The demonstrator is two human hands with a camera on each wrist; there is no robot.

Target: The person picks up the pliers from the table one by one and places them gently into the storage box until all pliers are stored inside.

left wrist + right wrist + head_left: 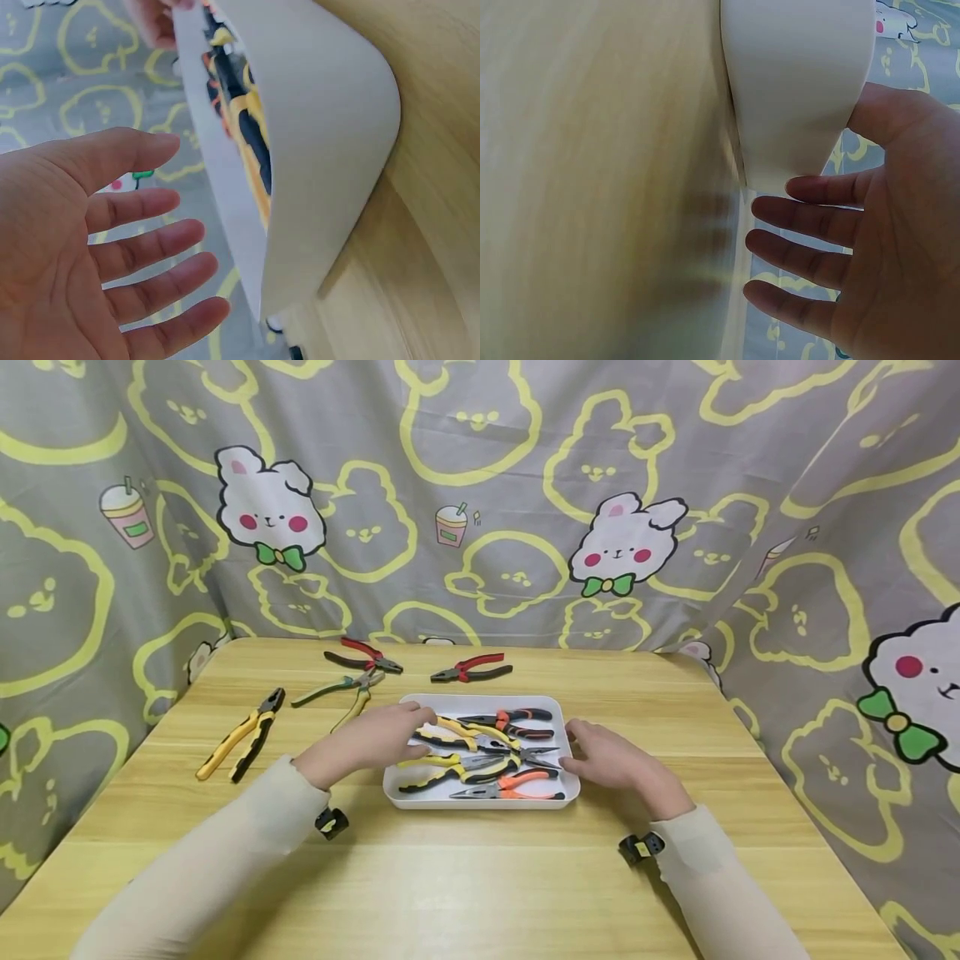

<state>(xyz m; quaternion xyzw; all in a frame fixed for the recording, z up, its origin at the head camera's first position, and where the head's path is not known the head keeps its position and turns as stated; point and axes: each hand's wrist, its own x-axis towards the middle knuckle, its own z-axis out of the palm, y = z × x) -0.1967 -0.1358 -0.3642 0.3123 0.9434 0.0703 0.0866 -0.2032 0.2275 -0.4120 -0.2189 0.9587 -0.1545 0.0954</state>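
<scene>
A white tray (480,804) stands on the table, holding several pliers with yellow-black and orange-black handles, among them orange-handled long-nose pliers (510,787). My left hand (386,735) is at the tray's left side; in the left wrist view its spread fingers (161,251) stand apart from the tray wall (322,142). At the opposite end is my right hand (611,760). Its thumb reaches over the rim in the right wrist view, and the other fingers (802,217) extend fairly straight by the outer wall (795,90), the index fingertip right at it.
Left of the tray lie yellow-black pliers (243,735) and green-handled pliers (360,685), partly hidden by the left hand. Behind it are two red-black pliers, one farther left (367,658) and one nearer the middle (472,670). A patterned curtain (480,510) hangs behind the wooden table (465,877).
</scene>
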